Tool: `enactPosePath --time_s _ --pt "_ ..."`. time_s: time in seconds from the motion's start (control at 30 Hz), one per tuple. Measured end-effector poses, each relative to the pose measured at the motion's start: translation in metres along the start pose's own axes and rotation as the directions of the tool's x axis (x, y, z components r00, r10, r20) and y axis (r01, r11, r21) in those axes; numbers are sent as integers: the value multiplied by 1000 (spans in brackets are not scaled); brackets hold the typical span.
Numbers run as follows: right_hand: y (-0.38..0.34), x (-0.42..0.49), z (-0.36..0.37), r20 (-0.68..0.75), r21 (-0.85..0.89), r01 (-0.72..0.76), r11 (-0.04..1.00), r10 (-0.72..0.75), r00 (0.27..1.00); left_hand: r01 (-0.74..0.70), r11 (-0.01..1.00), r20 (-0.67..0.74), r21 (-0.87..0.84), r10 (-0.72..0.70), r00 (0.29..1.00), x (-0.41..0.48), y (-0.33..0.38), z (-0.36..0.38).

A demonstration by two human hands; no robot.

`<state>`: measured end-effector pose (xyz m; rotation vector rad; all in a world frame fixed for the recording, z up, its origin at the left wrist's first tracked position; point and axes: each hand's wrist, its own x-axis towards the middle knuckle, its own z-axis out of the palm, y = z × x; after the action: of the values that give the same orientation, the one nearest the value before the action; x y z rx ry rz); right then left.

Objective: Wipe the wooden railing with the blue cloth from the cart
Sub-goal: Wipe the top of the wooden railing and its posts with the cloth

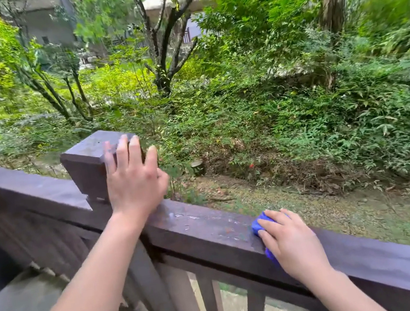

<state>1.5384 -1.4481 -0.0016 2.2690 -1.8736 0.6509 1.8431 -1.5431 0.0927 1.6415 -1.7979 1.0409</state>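
Seen from the head camera, the only view there is, the right hand [293, 242] lies flat on top of the wooden railing [206, 230] with the blue cloth [262, 230] pressed under its palm and fingers. Only the cloth's left edge and a fold hanging over the near face of the rail show; the rest is covered by the hand. The hand is spread narrow and flat, pinning the cloth down, not gripping it in a fist.

The railing's long axis runs from the upper left of the view down to the lower right, so any wiping stroke has to follow that slant. Leftward along the rail from the cloth is a stretch with pale smears and wet-looking marks, and beyond it the square post [90, 162]. Rightward the rail runs on to the frame's edge and looks plainer, though blur makes that hard to judge.

The left hand [134, 180] is wide open, fingers spread, resting against the side of the post with nothing in it; it looks like a brace. It is nearer the smeared stretch, but the cloth is under the right hand, so I judge the next stroke falls to the right hand, probably sliding up-left toward the post.

The cart is not in view. No brand, label or writing can be read anywhere; the garden [242, 94] behind is blurred.
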Motion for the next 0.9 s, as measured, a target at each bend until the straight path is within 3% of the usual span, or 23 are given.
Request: enactPosePath --time_s 0.07,0.2,0.27,0.33,0.4,0.57,0.67,0.8,0.9 --pt "-15 2 5 33 -11 -52 999 53 998 39 998 90 45 -43 995 10 -15 1" --pt "-20 -2 10 53 -13 205 979 -204 977 67 991 207 115 -90 974 19 -28 3" --pt "-1 9 5 63 -9 145 989 -144 988 65 990 208 123 -90 974 21 -30 4" --pt "8 28 3 92 4 -13 1000 12 996 53 989 199 137 -80 977 23 -32 5" --pt "-9 37 4 122 -47 -18 999 24 992 32 989 170 146 -57 984 25 -35 7" --pt "-33 -2 14 68 4 221 975 -221 973 -10 979 -10 202 12 1000 31 -47 21" --pt "-23 13 17 65 -23 195 981 -193 979 23 981 -153 192 7 988 29 -48 29" --pt "-59 43 16 121 -43 78 996 -72 990 21 984 -218 174 18 976 29 -48 29" --pt "-67 23 20 86 -7 228 974 -226 970 -12 982 -231 191 57 971 30 -49 27"
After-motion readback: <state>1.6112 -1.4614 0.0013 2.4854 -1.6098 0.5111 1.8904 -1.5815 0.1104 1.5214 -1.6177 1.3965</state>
